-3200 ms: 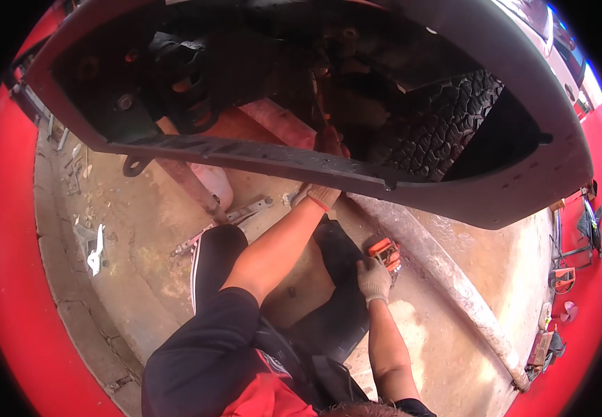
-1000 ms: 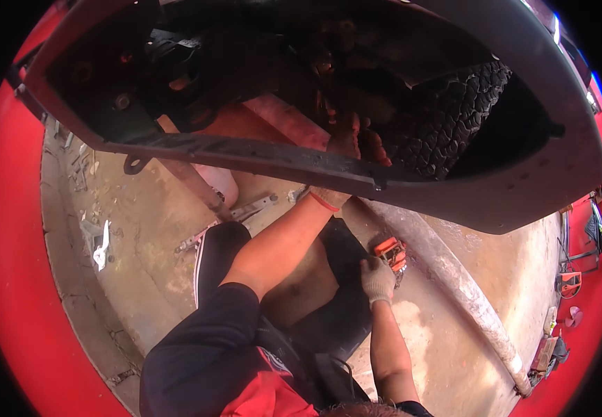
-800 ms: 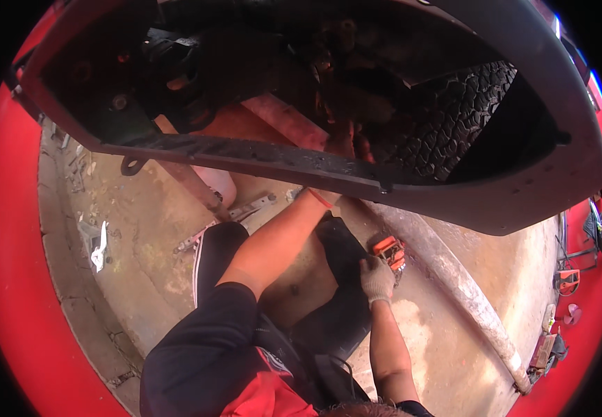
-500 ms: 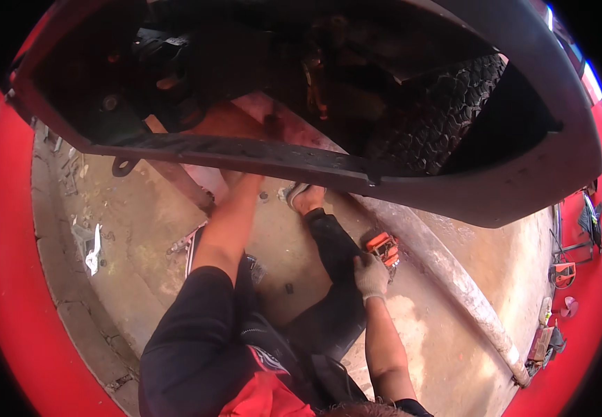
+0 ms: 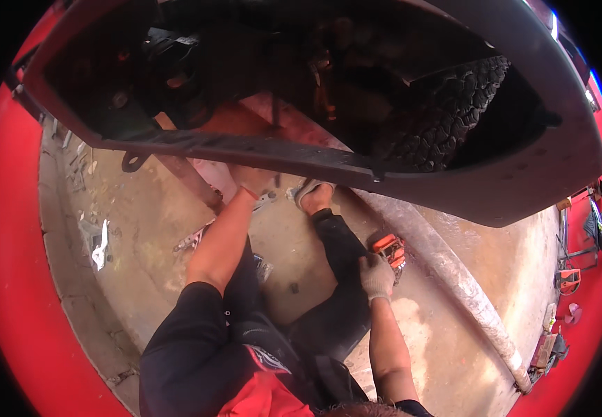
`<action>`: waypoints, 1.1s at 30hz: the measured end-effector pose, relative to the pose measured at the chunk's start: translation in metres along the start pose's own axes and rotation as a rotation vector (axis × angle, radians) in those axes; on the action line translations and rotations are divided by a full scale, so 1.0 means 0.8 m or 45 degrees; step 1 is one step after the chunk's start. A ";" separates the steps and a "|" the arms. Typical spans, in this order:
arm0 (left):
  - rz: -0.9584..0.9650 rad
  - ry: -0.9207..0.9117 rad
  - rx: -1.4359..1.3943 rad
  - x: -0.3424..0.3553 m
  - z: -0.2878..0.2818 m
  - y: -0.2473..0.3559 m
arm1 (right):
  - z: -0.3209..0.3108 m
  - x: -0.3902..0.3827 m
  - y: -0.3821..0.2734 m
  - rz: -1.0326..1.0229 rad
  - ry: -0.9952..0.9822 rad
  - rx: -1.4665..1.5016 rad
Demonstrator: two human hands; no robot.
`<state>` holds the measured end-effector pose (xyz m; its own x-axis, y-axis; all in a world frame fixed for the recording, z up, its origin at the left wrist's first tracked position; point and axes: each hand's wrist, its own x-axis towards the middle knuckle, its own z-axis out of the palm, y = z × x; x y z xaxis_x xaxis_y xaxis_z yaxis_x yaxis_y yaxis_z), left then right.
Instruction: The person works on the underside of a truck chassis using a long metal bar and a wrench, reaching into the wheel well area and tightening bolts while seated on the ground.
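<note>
My left hand (image 5: 253, 178) is up under the lower bar of a dark vehicle bumper (image 5: 454, 194), which covers part of it. Its fingers are blurred. Just below it, beside the wrist, a small grey metal piece (image 5: 262, 202) shows against the floor; whether the hand holds it is unclear. In a pale knitted glove, my right hand (image 5: 377, 276) rests against my bent leg with its fingers curled in. What they may hold is hidden. Next to those fingers sits an orange tool holder (image 5: 389, 249) with metal bits in it.
A long pale pole (image 5: 457, 274) slants across the concrete floor to my right. A knobbly tyre (image 5: 447, 115) stands inside the dark opening above. White scrap (image 5: 99, 244) lies at the left, and assorted tools and parts (image 5: 549, 347) line the right edge.
My left hand has come down and back from beneath the bumper bar, so more of it shows. The right hand stays at my leg. The whole view has shifted slightly.
</note>
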<state>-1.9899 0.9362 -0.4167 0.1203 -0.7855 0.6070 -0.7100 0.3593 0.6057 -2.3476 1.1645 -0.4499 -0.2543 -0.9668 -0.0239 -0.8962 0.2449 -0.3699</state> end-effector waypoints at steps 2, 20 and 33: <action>-0.035 -0.067 -0.199 0.003 0.004 0.062 | -0.004 0.002 0.001 -0.023 -0.005 -0.002; -1.240 0.001 -1.501 0.090 0.059 0.254 | -0.006 0.002 -0.005 0.052 -0.063 0.009; -1.321 0.036 -1.757 0.083 0.078 0.308 | -0.005 0.004 0.003 0.008 -0.017 0.050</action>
<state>-2.1998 0.9410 -0.2592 0.1285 -0.9478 -0.2920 0.7350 -0.1066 0.6696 -2.3519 1.1625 -0.4469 -0.2551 -0.9661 -0.0387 -0.8795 0.2485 -0.4059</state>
